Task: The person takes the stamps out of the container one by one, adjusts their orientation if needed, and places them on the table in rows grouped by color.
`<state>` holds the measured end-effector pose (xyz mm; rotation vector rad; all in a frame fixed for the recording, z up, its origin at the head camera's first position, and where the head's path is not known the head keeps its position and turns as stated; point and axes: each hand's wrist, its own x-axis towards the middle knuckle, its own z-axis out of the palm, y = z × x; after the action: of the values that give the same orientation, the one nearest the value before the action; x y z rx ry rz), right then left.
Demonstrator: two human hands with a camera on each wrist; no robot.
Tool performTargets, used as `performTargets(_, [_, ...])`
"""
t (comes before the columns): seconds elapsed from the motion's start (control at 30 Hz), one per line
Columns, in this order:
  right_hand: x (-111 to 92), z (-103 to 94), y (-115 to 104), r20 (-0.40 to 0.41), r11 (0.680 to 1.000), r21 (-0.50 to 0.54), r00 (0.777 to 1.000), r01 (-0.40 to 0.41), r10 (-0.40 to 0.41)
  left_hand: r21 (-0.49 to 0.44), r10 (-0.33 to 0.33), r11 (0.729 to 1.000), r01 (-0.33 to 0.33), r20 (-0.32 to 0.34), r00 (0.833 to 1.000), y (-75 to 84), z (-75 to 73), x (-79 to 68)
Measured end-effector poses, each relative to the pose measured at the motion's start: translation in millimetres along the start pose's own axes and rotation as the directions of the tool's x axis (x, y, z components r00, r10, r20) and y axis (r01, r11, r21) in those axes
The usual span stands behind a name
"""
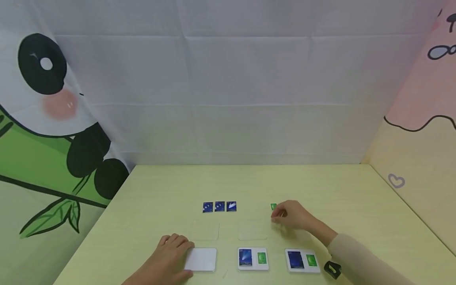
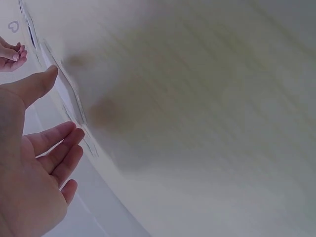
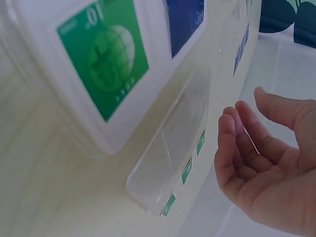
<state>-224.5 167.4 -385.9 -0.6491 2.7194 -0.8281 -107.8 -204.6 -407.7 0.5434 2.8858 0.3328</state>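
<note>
Blank, white and round-cornered, a card (image 1: 202, 259) lies on the smooth yellow desk (image 1: 320, 182), the left hand's grip (image 1: 168, 255) spread at its left edge. The right hand's grip (image 1: 293, 215), fingers loosely curved, thumb apart, partly hides small green slips (image 1: 273, 206). Alongside lie two picture cards (image 1: 254, 259); beyond, clear plates (image 1: 252, 230), three blue slips (image 1: 219, 206), then creased white cloth (image 1: 228, 87) between cartoon-printed panels (image 1: 46, 158).

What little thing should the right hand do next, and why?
Maybe the right hand should pinch the green piece beside it. That hand looks empty, the leftmost card by the left hand looks blank, and the middle card has a blue picture and a green picture.
</note>
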Motion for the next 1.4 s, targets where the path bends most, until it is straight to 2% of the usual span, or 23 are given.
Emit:
performTargets(0.17, [-7,3.1,-2,0.011,0.999,0.018,1.000,0.029,-0.029,-0.001,0.011,1.000,-0.011,-0.007,1.000,0.2,0.2,-0.5])
performTargets(0.47, [-17,9.3,-8,0.024,1.000,0.030,1.000,0.001,-0.002,-0.064,-0.027,0.998,0.029,0.038,0.999,5.2,-2.8,3.4])
performTargets(0.77, [-24,15.4,-12,0.027,1.000,0.025,1.000,0.013,-0.014,-0.060,-0.029,0.998,0.032,0.038,0.999,11.6,-4.7,4.6])
performTargets(0.9, [-28,19.0,-13,0.024,1.000,0.009,0.999,0.023,-0.023,-0.045,-0.009,0.999,0.010,0.031,0.999,14.7,-4.8,5.7])
performTargets(1.03, [-32,22.2,-15,0.019,0.999,0.002,0.999,0.038,-0.038,-0.006,0.033,0.999,-0.033,-0.009,0.999,16.2,-4.5,7.4])
performTargets(1.13, [-36,23.7,-18,0.021,0.999,-0.005,0.999,0.050,-0.050,0.040,0.090,0.995,-0.087,-0.077,0.993,15.8,-3.5,8.3])
performTargets(1.3, [-43,25.3,-25,0.012,0.997,-0.029,0.997,0.076,-0.076,0.137,0.195,0.977,-0.166,-0.233,0.953,14.7,-0.7,8.9])
performTargets(1.37, [-45,27.8,-27,0.008,0.996,-0.053,0.998,0.068,-0.068,0.152,0.209,0.973,-0.174,-0.257,0.943,15.1,-0.2,9.4])
performTargets(1.4, [-45,29.5,-28,0.005,0.995,-0.071,0.998,0.066,-0.066,0.153,0.209,0.973,-0.174,-0.255,0.944,15.6,-0.5,9.7])
